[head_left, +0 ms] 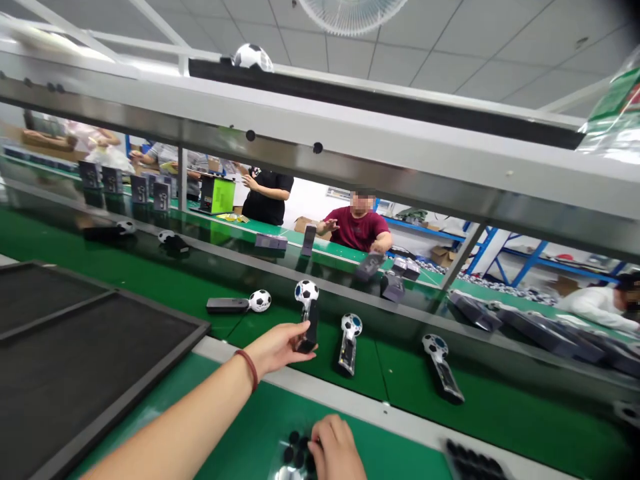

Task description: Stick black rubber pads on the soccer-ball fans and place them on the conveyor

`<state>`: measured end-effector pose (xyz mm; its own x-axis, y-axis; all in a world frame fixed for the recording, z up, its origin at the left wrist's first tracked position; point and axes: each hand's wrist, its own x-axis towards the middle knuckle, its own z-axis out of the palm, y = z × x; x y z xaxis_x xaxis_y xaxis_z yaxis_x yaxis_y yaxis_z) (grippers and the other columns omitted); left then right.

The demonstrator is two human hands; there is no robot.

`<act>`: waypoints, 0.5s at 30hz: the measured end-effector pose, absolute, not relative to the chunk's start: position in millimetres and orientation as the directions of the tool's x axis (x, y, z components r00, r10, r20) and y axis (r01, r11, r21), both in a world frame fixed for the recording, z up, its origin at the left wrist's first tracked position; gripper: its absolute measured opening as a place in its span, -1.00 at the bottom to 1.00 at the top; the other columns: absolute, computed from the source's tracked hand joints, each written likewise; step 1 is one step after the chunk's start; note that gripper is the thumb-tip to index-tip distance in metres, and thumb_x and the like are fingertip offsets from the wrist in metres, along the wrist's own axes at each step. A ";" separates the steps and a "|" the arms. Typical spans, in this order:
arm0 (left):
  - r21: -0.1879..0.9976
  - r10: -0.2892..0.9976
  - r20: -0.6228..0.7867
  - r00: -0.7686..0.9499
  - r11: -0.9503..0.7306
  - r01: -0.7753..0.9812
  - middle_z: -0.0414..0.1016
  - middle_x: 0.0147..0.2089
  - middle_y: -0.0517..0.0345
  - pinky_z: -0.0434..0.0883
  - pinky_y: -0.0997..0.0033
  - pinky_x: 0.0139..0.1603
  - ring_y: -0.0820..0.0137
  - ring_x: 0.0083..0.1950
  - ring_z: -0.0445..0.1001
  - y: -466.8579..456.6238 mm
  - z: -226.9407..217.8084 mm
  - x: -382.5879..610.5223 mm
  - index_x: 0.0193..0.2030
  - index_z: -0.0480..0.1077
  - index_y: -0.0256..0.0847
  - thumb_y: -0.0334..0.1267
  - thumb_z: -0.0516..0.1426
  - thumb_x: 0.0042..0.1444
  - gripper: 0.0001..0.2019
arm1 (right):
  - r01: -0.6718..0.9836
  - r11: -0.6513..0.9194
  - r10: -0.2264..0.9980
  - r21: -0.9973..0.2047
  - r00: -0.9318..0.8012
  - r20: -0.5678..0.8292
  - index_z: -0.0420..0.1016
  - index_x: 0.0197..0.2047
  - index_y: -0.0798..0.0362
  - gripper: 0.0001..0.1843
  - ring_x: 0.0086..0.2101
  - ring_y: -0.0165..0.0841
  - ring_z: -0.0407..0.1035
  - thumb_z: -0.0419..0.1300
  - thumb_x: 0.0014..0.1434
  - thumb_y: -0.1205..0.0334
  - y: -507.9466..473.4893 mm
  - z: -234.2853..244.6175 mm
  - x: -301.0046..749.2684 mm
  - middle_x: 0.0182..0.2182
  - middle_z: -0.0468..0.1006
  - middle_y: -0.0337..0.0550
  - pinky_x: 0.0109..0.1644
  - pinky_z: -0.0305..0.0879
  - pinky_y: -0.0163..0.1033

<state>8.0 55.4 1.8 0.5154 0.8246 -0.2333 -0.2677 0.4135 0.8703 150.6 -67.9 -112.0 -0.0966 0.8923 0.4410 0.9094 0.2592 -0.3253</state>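
Note:
My left hand (283,347) reaches over the front rail, fingers and thumb closed around the black handle of a handheld device with a soccer-ball head (307,291). The device is nearly upright, ball end up. Low in the view, my right hand (337,448) rests over the green worktop, fingers curled against a clear sheet with black round pads (299,457). What its fingertips pinch, if anything, is hidden. Around the held device lie similar ones: a black-handled device (230,305) to the left, and an open-handled device (349,347) and another (443,367) to the right.
A dark tray (100,373) lies at left. Black round pads (473,460) sit at the bottom right. Grey boxes (540,328) line the conveyor beyond a metal rail. Overhead runs a white beam (320,127). A co-worker in a maroon shirt (357,232) handles boxes opposite.

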 end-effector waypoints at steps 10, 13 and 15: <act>0.808 0.842 -0.315 0.438 0.480 -0.343 0.42 -0.39 0.18 0.35 0.56 -0.48 0.49 -0.43 0.44 -45.7 -14.3 -10.2 -0.31 0.17 -0.25 -0.22 0.12 0.00 -0.79 | 0.739 0.181 0.952 -0.649 0.033 0.304 0.30 -0.47 0.03 -0.82 -0.42 -0.32 0.28 0.01 -0.01 0.50 -85.4 -85.9 141.3 -0.50 0.38 -0.23 -0.32 0.18 -0.28; 0.859 0.846 -0.294 0.444 0.438 -0.266 0.44 -0.41 0.19 0.27 0.60 -0.60 0.47 -0.51 0.44 -54.0 -28.2 -3.9 -0.20 0.11 -0.20 -0.22 0.15 -0.04 -0.68 | 0.601 0.128 0.969 -0.789 0.092 0.227 0.32 -0.36 0.05 -0.87 -0.41 -0.35 0.35 0.00 0.03 0.41 -88.7 -72.9 147.9 -0.46 0.43 -0.21 -0.30 0.26 -0.32; 0.885 0.847 -0.286 0.447 0.413 -0.215 0.40 -0.51 0.23 0.27 0.58 -0.61 0.47 -0.57 0.42 -55.3 -36.3 0.7 -0.18 0.09 -0.21 -0.14 0.08 0.02 -0.70 | 0.503 0.093 0.972 -0.859 0.142 0.188 0.31 -0.30 0.08 -0.87 -0.36 -0.34 0.38 0.00 0.04 0.32 -89.8 -61.5 153.1 -0.41 0.45 -0.16 -0.26 0.30 -0.32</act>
